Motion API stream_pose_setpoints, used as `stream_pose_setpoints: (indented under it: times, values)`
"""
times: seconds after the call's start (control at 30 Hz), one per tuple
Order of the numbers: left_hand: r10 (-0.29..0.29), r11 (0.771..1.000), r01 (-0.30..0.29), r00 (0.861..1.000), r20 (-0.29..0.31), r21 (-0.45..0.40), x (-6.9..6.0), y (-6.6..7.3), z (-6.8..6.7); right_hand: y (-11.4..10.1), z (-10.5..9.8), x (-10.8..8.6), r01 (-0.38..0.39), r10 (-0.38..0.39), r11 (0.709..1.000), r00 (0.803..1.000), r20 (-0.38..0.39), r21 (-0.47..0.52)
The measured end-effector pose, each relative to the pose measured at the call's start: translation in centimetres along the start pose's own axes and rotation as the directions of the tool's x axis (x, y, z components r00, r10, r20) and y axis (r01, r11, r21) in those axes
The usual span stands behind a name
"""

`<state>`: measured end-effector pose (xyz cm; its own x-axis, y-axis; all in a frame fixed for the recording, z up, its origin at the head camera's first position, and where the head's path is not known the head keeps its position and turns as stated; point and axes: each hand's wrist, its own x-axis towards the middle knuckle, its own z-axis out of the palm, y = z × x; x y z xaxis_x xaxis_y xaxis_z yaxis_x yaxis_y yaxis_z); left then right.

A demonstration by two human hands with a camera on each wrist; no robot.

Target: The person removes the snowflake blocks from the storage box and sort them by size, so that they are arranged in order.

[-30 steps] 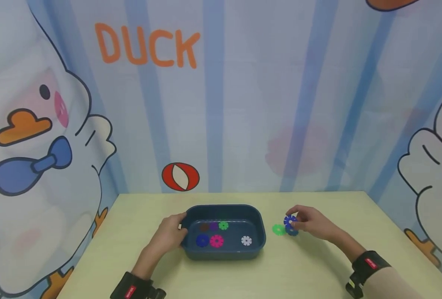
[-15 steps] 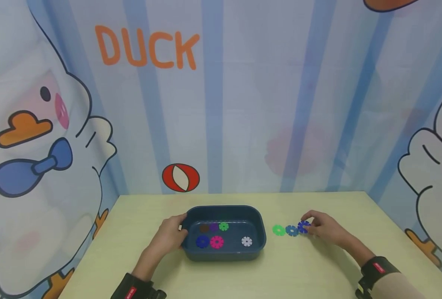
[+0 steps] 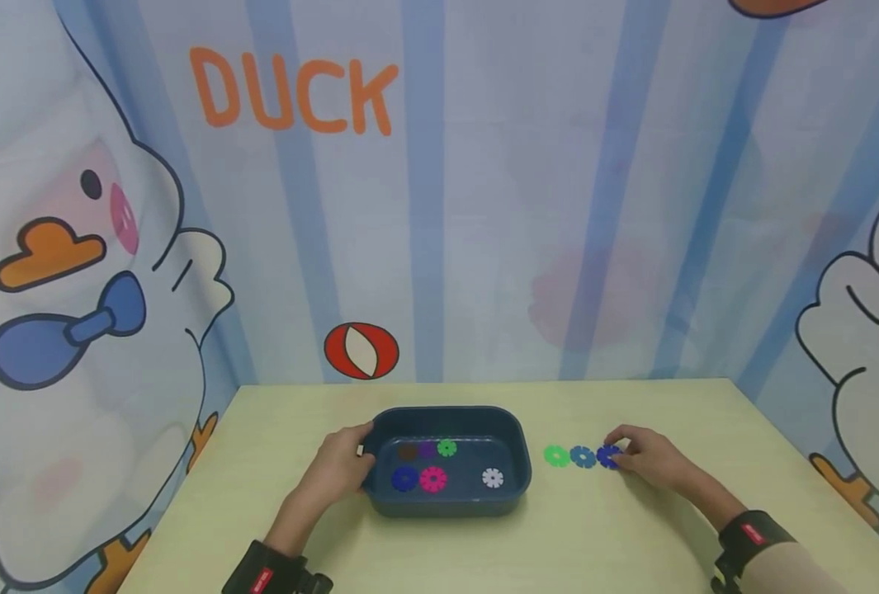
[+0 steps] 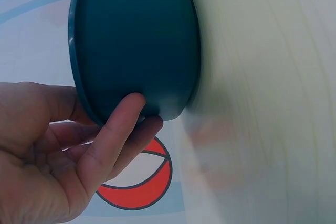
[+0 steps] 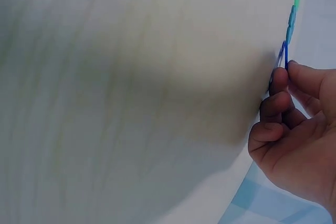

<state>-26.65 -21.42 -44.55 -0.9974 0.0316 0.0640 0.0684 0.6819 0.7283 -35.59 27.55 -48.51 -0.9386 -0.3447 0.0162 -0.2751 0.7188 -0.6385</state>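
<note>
A dark blue snowflake disc [image 3: 606, 455] lies at the right end of a short row on the table, pinched between the thumb and fingers of my right hand [image 3: 653, 460]. In the right wrist view this disc [image 5: 286, 57] stands slightly tilted off the tabletop. To its left come a lighter blue disc [image 3: 583, 457] and a green disc [image 3: 557, 456]. My left hand [image 3: 337, 464] grips the left end of a dark teal plastic basin [image 3: 446, 509]; in the left wrist view its fingers [image 4: 113, 140] press the outer wall.
Inside the basin, at the back, sit a brown disc [image 3: 408, 451], a purple disc [image 3: 427, 450] and a green one [image 3: 447, 448]. Nearer lie a blue disc [image 3: 405, 478], a pink disc [image 3: 433, 479] and a white disc [image 3: 493, 478]. A printed curtain [image 3: 484, 206] hangs behind the table.
My right hand has carried the dark blue disc rightward and down, from over the lighter blue disc to the row's right end. The left hand and basin have stayed put.
</note>
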Motion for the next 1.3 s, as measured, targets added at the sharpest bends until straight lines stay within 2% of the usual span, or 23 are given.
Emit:
stream_pose_setpoints:
  times: [0.2,0.4,0.8,1.17,1.3]
  values:
    - [0.001,1.000,-0.001,1.000,0.000,-0.004,0.0,0.1,-0.1,-0.2,-0.3,0.1,0.003,-0.003,0.999,1.000,0.003,-0.047]
    - [-0.006,1.000,0.006,1.000,-0.001,-0.007,-0.1,0.2,-0.3,-1.2,-0.4,0.4,0.045,-0.048,0.997,0.998,-0.044,-0.057]
    - [-0.018,1.000,0.018,1.000,-0.002,-0.003,0.0,-0.1,-0.2,-7.0,0.8,3.0,0.175,-0.174,0.984,0.983,-0.057,0.018]
    - [-0.016,1.000,0.016,1.000,0.010,-0.018,0.1,0.0,0.0,-11.3,3.8,4.5,0.265,-0.264,0.962,0.964,-0.009,0.062]
    - [-0.016,1.000,0.016,1.000,0.009,-0.020,0.1,-0.1,0.0,-13.0,5.1,4.8,0.298,-0.297,0.952,0.955,-0.024,0.070]
